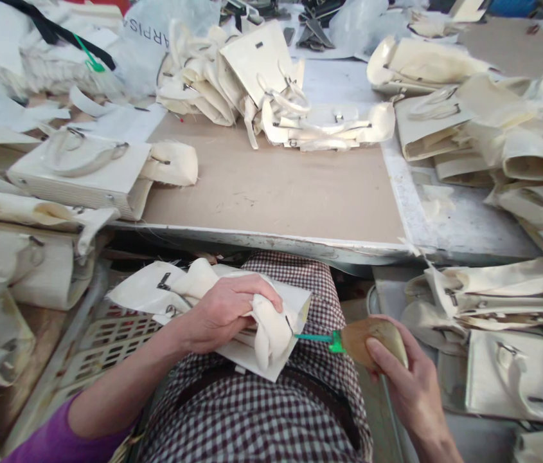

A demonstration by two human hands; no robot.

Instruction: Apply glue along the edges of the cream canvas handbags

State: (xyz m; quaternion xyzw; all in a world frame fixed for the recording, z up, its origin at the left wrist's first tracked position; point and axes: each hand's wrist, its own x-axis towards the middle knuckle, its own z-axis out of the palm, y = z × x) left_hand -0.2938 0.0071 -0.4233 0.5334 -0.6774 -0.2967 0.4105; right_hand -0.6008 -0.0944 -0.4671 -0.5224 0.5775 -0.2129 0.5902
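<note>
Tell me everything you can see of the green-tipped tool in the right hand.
The green-tipped tool has a rounded brownish body, a bright green collar and a slender green nozzle; whether the body is plastic or wood is unclear. The right hand grips its wide end, and it points toward the left hand's side. The nozzle's end is at a small dark mark on the cream piece; contact is hard to judge.

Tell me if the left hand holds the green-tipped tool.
No, the right hand holds the green-tipped tool, while the left hand grips cream material.
</note>
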